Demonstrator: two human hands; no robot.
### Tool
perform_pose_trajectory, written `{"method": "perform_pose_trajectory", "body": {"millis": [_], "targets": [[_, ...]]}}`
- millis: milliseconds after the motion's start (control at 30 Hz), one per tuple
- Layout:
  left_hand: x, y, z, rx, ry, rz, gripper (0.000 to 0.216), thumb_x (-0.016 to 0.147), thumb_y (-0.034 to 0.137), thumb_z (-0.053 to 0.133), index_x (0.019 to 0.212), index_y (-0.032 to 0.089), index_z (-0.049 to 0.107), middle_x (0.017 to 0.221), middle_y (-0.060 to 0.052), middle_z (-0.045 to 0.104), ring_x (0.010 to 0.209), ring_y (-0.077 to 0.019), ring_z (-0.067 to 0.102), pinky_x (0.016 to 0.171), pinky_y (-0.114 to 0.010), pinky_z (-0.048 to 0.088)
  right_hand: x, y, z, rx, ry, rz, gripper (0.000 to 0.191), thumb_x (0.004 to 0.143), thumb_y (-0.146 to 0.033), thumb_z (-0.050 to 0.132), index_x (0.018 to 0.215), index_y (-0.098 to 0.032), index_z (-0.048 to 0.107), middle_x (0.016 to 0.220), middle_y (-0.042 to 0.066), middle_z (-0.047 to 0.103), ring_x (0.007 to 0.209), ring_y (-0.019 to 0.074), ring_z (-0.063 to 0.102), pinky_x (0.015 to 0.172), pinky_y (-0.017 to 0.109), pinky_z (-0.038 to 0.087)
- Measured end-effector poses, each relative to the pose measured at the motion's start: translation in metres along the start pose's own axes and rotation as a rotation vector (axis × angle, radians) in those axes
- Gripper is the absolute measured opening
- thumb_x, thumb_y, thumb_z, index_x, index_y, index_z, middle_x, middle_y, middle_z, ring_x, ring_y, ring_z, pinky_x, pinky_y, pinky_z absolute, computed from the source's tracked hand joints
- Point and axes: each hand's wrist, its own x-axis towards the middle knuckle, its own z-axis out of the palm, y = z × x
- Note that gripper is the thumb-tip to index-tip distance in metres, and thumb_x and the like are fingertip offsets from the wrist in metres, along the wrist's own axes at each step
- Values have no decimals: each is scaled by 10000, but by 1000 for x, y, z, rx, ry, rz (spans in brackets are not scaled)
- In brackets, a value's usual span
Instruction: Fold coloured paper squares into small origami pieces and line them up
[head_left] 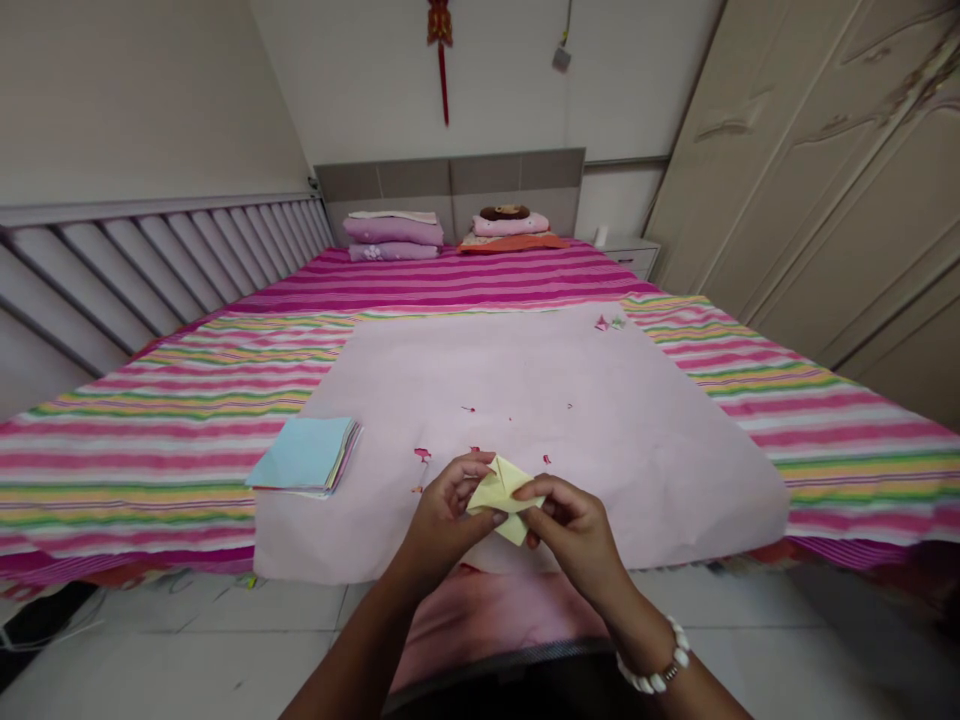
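A pale yellow sheet of folding paper (504,486), partly folded with flaps standing out, is held between both hands above the near edge of the pink sheet. My left hand (448,508) grips its left side, thumb below and fingers behind the upper edge. On the right side my right hand (571,518) pinches the paper, index finger on top and thumb underneath. A white beaded bracelet (654,660) circles the right wrist. Part of the paper's folds is hidden by the fingers.
A large pale pink sheet (480,365) covers the middle of the striped bed (187,385). Left of the hands lies a stack of coloured paper (307,453), light blue on top. Small red scraps (423,455) are scattered ahead. Two small folded pieces (602,323) sit at the far right corner.
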Motion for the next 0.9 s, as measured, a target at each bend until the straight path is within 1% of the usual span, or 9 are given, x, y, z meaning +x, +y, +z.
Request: {"method": "perform_pose_trajectory", "body": {"millis": [100,167,233,333,433,567,733,800,900], "targets": [[-1,1,0,18,-21,-83,314,659,147,755,948,174,638,872,-40,703,797,-144,644,716,-237,493,0,-1,0,-9,9,7,66,702,-223,660,753,-182,673,507,-51,553,394,92,519,409,201,406],[-2,0,1,51,-3,-95,247,668,180,751,897,159,662,781,-27,708,730,-138,642,685,-236,495,0,-2,0,-25,22,12,81,710,-242,666,761,-180,674,445,-69,509,376,94,515,406,201,399],[-3,-1,0,100,47,-67,182,658,192,751,824,160,683,746,-18,711,691,-140,639,647,-235,497,-1,-2,0,-37,32,19,110,713,-263,677,784,-178,680,396,-84,470,360,99,516,401,199,388],[-4,-3,0,189,102,-33,111,651,181,721,762,170,716,725,-22,725,681,-161,648,628,-253,505,-1,-3,1,-31,40,36,137,710,-260,675,820,-179,683,383,-82,487,361,106,530,405,200,389],[-6,-2,-1,276,104,-17,121,674,175,669,770,182,744,760,-32,741,706,-183,659,635,-271,509,-1,-3,1,-13,31,62,138,700,-215,640,829,-182,680,404,-63,548,380,117,548,427,211,408],[-9,3,-3,369,38,6,160,741,183,613,828,191,747,828,-37,745,755,-182,660,657,-265,503,-2,-5,-1,40,-8,83,194,680,-168,595,855,-180,677,436,-45,602,411,125,566,467,224,432],[-11,12,-2,341,-34,29,198,740,214,637,910,186,735,908,-50,732,811,-187,657,679,-260,506,-1,-9,-2,108,-25,94,204,716,-189,565,881,-177,685,470,-34,624,461,126,577,522,233,449],[-10,13,1,354,-6,38,157,754,255,647,855,184,745,880,-52,732,811,-188,656,690,-263,508,-1,-9,-2,102,-34,100,198,726,-193,563,878,-178,689,472,-32,623,465,129,578,530,239,453],[-8,10,5,383,95,54,101,726,258,685,748,180,747,786,-47,732,741,-184,657,640,-257,508,-1,-5,-2,104,-63,88,198,742,-195,559,887,-179,692,489,-28,621,484,136,581,540,248,451]]}}
